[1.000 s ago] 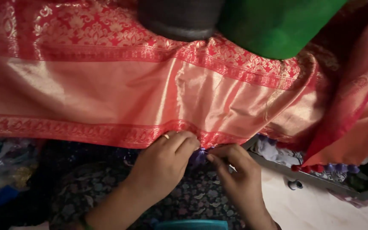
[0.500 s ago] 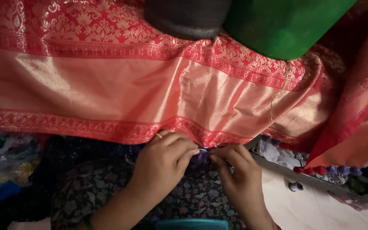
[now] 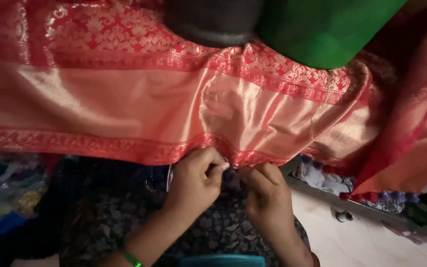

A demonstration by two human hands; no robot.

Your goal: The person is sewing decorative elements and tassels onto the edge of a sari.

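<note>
In the head view, a wide piece of silk cloth (image 3: 174,104) hangs across the whole upper part of the picture; it is salmon pink and shiny in the middle band, with a red brocade border (image 3: 90,146) along its lower edge and a broader red and gold flowered band along the top. The left hand (image 3: 193,180) is at the lower edge of the cloth, fingers curled and pressed together, pinching the border just where it puckers. The right hand (image 3: 268,198) is just beside it, almost touching, fingers also bent and closed on the same hem and on a small dark purple tassel (image 3: 232,178) that sits between the two hands. More purple and red tassels (image 3: 386,196) hang at the right end of the cloth. Above, a green fabric roll (image 3: 322,29) lies beside a dark grey roll (image 3: 213,20), both resting on the cloth. Under the hands is a dark flowered garment (image 3: 213,232) on the lap, and the left wrist has a green bangle (image 3: 132,257)
</note>
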